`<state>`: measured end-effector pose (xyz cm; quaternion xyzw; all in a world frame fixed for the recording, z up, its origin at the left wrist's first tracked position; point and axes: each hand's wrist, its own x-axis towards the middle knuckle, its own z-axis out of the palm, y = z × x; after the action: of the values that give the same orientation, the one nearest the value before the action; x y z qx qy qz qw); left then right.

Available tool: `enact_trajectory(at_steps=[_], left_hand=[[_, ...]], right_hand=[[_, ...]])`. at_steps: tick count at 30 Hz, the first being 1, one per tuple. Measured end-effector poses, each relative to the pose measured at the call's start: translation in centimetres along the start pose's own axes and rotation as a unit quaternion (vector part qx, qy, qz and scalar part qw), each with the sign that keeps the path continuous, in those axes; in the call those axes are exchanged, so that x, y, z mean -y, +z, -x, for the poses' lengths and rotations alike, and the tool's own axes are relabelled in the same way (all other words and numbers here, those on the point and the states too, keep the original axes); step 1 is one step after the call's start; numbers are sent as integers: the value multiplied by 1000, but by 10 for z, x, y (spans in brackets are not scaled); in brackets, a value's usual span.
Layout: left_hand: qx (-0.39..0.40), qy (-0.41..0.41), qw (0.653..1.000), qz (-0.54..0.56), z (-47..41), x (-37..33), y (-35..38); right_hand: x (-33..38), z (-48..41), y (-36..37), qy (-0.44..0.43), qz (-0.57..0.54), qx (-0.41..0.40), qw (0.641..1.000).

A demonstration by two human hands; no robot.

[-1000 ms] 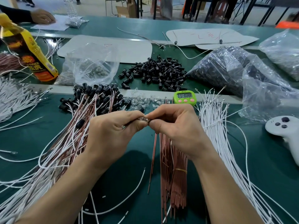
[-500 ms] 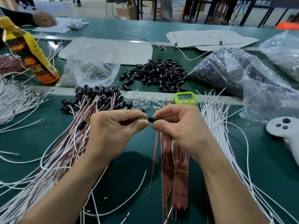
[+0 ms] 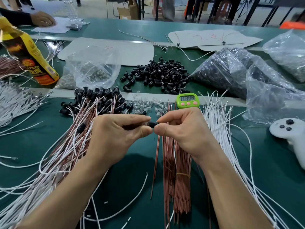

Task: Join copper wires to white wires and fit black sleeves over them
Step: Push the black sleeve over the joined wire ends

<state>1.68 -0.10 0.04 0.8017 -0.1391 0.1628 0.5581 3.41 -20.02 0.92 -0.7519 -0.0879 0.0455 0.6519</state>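
Observation:
My left hand (image 3: pixel 115 134) and my right hand (image 3: pixel 183 129) meet above the green table, fingertips almost touching. Between them sits a small black sleeve (image 3: pixel 152 124); both hands pinch it, and the wires inside my left fist are mostly hidden. A banded bundle of copper wires (image 3: pixel 179 179) lies below my right hand. Loose white wires (image 3: pixel 219 129) fan out to the right. Finished copper-and-white pairs with black sleeves (image 3: pixel 79 129) are piled at the left. A heap of loose black sleeves (image 3: pixel 158 75) lies further back.
A green timer (image 3: pixel 187 101) stands behind my hands, with small clear bulbs (image 3: pixel 146 104) beside it. A white controller (image 3: pixel 292 133) lies at the right. Plastic bags (image 3: pixel 231 70) sit at the back right, a yellow bottle (image 3: pixel 28 55) at the back left. Another person's hand (image 3: pixel 42 19) rests far left.
The metal joint seen between my fingertips a second ago is now covered by the black sleeve. My hands stayed together and rose slightly in view.

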Motion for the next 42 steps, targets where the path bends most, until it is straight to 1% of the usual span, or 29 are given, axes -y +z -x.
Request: enact_trajectory(at_steps=[3,5,8,10,12,17,25,29,32,36,42], left_hand=[[44,-77,995,42,-2,-4,1],[75,-136,981,119,-5,-8,1],[123,-214,927,282,-7,-11,-1],[134,-238,907,320,-6,-12,1],[134,-237,901,338,-4,-10,3],[99,-219,903,356,-4,-8,3],[63,-205,914,345,-3,-10,7],[21,-206,934,292,-7,-11,7],[-1,-166,954,249,-8,-10,4],[-15,-109,981,163,-7,-9,3],[-54,-116,969,210,-6,-10,8]], right_hand=[[-2,-1,0,-10,13,-16,1000],[-2,-2,-1,-14,10,-22,1000],[-1,-2,-2,-17,-9,-19,1000],[1,-1,-2,-19,-22,-8,1000],[1,-1,0,-22,-36,3,999],[3,0,7,-37,-47,3,998],[-2,-1,11,-47,-56,-14,997],[-3,-3,15,-33,-57,-37,997],[-3,-4,13,-21,-59,-46,997],[-2,-2,10,-16,-63,-49,997],[4,-1,12,-7,-69,-43,997]])
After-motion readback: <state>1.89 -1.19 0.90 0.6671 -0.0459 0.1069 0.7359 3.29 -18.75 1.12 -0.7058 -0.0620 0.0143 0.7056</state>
